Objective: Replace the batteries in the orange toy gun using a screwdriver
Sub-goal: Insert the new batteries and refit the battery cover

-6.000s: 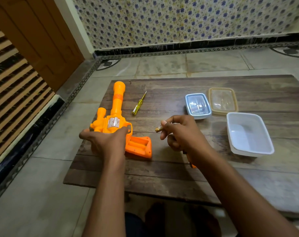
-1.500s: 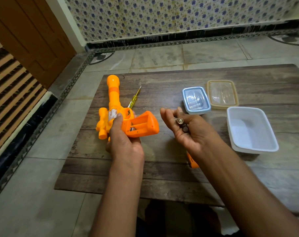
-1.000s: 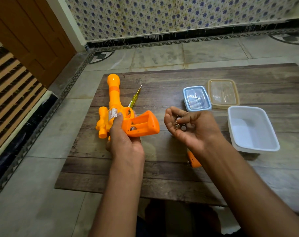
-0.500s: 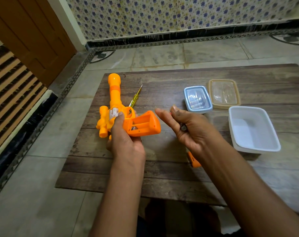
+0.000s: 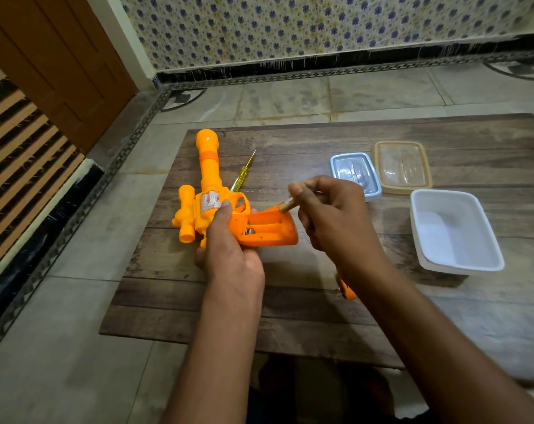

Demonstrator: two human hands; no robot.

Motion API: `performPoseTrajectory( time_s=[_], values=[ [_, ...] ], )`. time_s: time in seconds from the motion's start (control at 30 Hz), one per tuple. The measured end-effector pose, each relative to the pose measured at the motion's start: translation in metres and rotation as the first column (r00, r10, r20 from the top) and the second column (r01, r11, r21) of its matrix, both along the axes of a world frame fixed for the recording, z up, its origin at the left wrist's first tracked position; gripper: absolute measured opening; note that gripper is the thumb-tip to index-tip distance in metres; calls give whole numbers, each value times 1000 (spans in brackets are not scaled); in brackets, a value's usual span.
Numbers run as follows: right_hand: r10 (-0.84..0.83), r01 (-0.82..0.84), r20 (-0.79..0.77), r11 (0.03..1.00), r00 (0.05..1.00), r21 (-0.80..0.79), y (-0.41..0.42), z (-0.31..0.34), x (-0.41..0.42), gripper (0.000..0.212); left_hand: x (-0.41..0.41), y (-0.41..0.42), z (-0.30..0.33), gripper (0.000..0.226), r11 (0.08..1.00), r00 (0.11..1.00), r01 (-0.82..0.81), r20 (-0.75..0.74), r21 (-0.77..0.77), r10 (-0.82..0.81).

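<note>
Right hand (image 5: 330, 215): thumb and forefinger pinch one battery (image 5: 286, 205), remaining fingers curled under; whether more batteries lie in the palm cannot be told. The battery's free end touches the top edge of the open battery compartment (image 5: 264, 228) in the grip of the orange toy gun (image 5: 216, 206).

Left hand (image 5: 229, 249): fingers wrapped around the gun from below, thumb pressed on its body just beside the silver cylinder. The gun, one in number, is held just above the wooden table (image 5: 290, 301), near its left edge, barrel pointing away from the person. Compartment uncovered; one metal contact visible inside.

One yellow-handled screwdriver (image 5: 241, 175) lies on the table just right of the gun's barrel, tip pointing away. One small orange piece (image 5: 346, 291) shows beneath the right forearm, nearer the person than the gun; mostly hidden.

Containers, all right of the gun: one blue-rimmed lid (image 5: 356, 174), one tan-rimmed lid (image 5: 402, 166) just beside it, and one white tub (image 5: 455, 231) nearer the person. Total three.
</note>
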State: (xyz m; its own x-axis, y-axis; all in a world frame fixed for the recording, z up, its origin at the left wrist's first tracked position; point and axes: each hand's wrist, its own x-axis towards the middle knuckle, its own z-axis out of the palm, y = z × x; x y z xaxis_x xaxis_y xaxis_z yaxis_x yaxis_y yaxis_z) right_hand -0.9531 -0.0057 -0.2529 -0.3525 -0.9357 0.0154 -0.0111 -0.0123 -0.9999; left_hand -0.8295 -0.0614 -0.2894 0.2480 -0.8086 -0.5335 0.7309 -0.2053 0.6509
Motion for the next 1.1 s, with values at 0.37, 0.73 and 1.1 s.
performPoseTrajectory(
  time_s=[0.37,0.73,1.1],
  values=[
    [92,-186,-669,980,738,-70,-1,-8,5,25,0,-4,-9,50,1000,1000,25,0,0,-25],
    [-2,-250,-885,959,465,-134,0,-10,8,30,-1,-3,-7,47,999,999,36,29,11,-36],
    [-80,-252,-915,949,395,-191,-2,-12,20,20,1,-4,-11,48,999,998,44,36,18,-45]
  ],
)
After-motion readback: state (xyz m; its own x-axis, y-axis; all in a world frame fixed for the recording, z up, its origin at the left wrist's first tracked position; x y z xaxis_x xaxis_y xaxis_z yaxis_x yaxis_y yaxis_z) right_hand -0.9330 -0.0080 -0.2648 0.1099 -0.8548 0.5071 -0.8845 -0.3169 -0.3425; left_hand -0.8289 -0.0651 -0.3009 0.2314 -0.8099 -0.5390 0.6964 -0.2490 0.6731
